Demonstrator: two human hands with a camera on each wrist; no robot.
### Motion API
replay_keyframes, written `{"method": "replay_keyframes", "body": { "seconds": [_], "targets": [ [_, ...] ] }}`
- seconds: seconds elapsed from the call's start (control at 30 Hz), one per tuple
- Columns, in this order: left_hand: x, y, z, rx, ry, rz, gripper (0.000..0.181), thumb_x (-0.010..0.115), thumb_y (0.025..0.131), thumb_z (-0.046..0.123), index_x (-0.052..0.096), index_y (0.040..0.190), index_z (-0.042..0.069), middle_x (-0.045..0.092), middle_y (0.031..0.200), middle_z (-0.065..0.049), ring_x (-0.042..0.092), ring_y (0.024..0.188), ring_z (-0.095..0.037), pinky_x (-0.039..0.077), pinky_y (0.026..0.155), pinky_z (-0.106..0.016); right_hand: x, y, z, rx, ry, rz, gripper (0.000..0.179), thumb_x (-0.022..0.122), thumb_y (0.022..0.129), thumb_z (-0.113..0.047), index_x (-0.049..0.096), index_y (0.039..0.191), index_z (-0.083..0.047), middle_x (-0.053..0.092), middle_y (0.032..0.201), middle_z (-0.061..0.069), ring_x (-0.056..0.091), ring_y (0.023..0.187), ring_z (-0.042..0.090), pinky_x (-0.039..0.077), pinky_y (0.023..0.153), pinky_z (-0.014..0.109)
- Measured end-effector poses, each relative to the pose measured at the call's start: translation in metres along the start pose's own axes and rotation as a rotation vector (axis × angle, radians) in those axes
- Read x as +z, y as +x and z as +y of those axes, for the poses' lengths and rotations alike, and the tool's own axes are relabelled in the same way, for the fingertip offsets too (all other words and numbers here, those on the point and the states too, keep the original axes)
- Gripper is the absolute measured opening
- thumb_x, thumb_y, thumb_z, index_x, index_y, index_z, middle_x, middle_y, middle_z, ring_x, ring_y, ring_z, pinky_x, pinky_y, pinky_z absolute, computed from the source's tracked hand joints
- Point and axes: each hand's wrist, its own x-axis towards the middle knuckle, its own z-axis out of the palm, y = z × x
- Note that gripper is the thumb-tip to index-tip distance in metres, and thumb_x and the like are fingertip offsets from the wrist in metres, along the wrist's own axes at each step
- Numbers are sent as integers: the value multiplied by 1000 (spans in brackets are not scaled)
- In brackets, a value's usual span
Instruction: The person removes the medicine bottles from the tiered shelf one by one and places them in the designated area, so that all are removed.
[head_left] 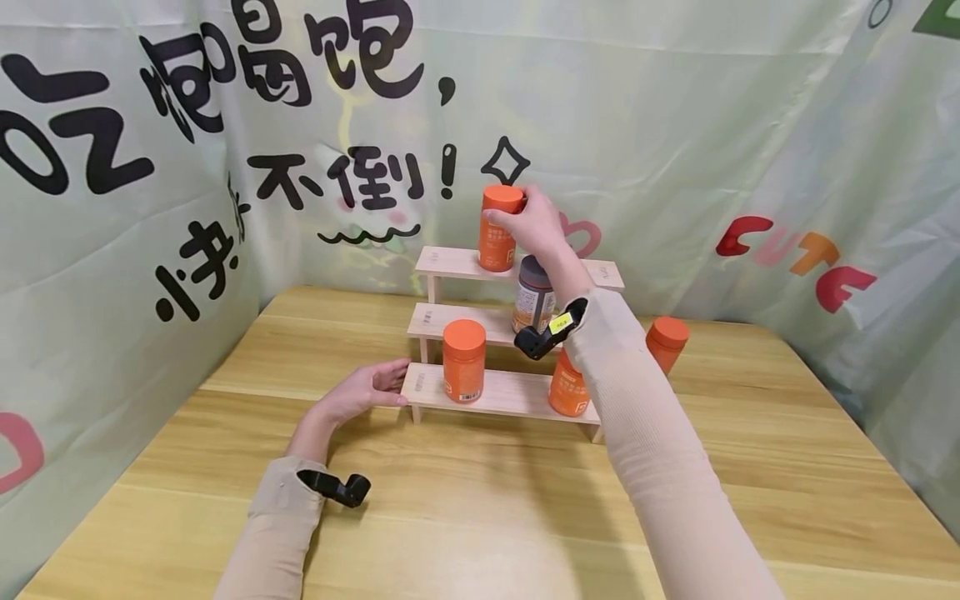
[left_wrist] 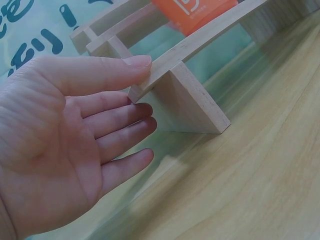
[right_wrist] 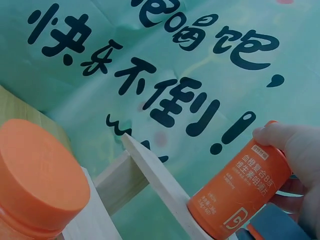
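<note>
My right hand [head_left: 534, 223] grips an orange bottle [head_left: 496, 243] near its lid, upright on the top tier of a wooden three-step display rack [head_left: 517, 392]. In the right wrist view, thumb and fingers lie around that bottle [right_wrist: 240, 192], its base against the board. At the rack's lower left end, my left hand [head_left: 369, 390] holds the board's corner. The left wrist view shows the left thumb [left_wrist: 107, 74] over the board and the index fingertip partly hidden behind it; the other fingers extend below.
Two orange bottles, a left one [head_left: 464, 367] and a right one [head_left: 567, 387], stand on the bottom tier. A dark-lidded bottle [head_left: 532, 298] occupies the middle tier. Another orange bottle [head_left: 667, 343] stands right of the rack, partly behind my sleeve. A printed curtain [head_left: 645, 125] hangs behind the table [head_left: 450, 517].
</note>
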Motion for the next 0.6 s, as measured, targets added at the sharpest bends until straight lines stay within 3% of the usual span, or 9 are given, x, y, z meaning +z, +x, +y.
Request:
{"method": "replay_keyframes", "body": {
  "seconds": [0.37,0.6],
  "targets": [
    [-1,0,-1,-7,6,7,81,67,82,6,16,142,-12,18,147,-27,20,135,-39,18,110,-45,-20,-5,-6,-27,133,16,55,64,86,-28,39,131,-6,51,124,7,50,109,19,43,94,29],
    [-1,0,-2,-4,2,6,80,67,82,6,17,142,-12,18,147,-27,21,135,-39,18,110,-46,-42,-9,-2,36,176,57,54,64,86,-32,40,128,-9,50,122,6,47,107,18,50,78,40]
  ]
}}
